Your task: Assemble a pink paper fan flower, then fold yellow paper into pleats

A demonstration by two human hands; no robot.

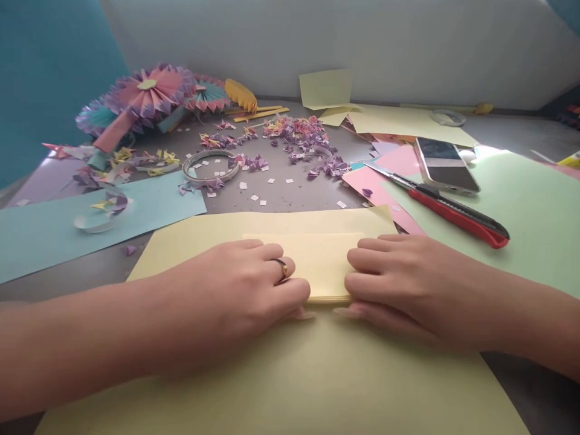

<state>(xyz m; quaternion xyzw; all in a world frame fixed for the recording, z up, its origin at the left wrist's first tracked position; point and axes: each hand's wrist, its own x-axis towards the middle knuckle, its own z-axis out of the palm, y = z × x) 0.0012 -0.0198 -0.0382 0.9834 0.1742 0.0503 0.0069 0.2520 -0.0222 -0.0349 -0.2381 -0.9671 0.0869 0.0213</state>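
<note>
**A:** Where are the hands?

**B:** Both rest on the folded paper (326, 266), with the left hand (226, 296) at its left end and the right hand (408, 287) at its right end. The fingers of each hand lie close together over the top, and the thumb tips show just in front of its near edge. Whether the thumbs pinch the edge, the view doesn't settle.

**A:** How should the person work it?

**B:** Even pressure from both hands seems best, with the layers kept square so the crease runs straight. Smoothing outward from the middle would probably stop it from bulging.

**A:** What lies around it?

**B:** A wide yellow sheet (272, 393) spreads beneath it. Beyond it to the right, the knife (453, 208) and phone (446, 164) lie over a pink sheet (385, 181) and a green sheet (534, 205). Beyond it to the left are a blue sheet (90, 229) and a tape roll (211, 166). Farther beyond it lie scraps (299, 145) and paper fans (145, 96).
</note>
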